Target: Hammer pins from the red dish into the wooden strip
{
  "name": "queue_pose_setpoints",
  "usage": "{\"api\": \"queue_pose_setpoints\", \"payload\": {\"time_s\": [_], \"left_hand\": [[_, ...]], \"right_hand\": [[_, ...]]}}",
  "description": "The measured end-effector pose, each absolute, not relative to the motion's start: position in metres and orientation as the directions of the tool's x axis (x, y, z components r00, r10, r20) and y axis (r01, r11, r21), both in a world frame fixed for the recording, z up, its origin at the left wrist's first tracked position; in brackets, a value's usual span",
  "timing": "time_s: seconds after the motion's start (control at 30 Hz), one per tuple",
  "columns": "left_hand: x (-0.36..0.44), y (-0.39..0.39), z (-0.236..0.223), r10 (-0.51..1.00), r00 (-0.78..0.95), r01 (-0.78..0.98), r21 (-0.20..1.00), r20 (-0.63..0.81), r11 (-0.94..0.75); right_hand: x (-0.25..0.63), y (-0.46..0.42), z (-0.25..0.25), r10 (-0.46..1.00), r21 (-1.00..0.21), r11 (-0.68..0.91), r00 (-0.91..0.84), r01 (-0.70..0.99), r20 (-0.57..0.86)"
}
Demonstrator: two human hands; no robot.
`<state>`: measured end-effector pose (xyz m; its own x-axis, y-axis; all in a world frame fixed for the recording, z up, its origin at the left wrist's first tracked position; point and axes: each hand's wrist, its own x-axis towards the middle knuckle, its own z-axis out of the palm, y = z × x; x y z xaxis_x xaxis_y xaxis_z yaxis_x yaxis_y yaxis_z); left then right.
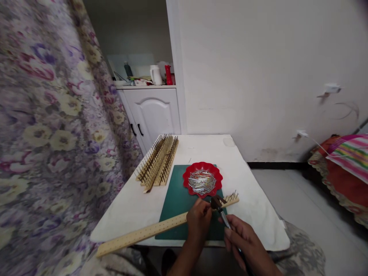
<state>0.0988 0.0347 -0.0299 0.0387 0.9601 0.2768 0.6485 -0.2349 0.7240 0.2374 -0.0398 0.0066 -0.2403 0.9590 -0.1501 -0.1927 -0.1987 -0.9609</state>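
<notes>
Basically, left hand [198,218] pinches a thin nail on the stiff strip [161,228] (light, slippery); right hand [244,237] fingers grip the hammer [220,207] low on the handle.

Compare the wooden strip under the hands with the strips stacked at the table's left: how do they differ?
The wooden strip lies alone, across the green mat and past the table edge; the stacked strips lie side by side wholly on the table. It carries nails only near its right end; they are nailed along their whole length. Both are pale wood.
</notes>
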Motion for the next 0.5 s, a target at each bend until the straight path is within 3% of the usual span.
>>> {"api": "queue_pose_setpoints", "payload": {"time_s": [0.5], "left_hand": [[0.081, 0.033, -0.026, 0.950, 0.129, 0.653, 0.696, 0.286, -0.298]], "right_hand": [[0.254, -0.063, -0.038, 0.949, -0.933, -0.273, -0.227, -0.236, -0.220]]}}
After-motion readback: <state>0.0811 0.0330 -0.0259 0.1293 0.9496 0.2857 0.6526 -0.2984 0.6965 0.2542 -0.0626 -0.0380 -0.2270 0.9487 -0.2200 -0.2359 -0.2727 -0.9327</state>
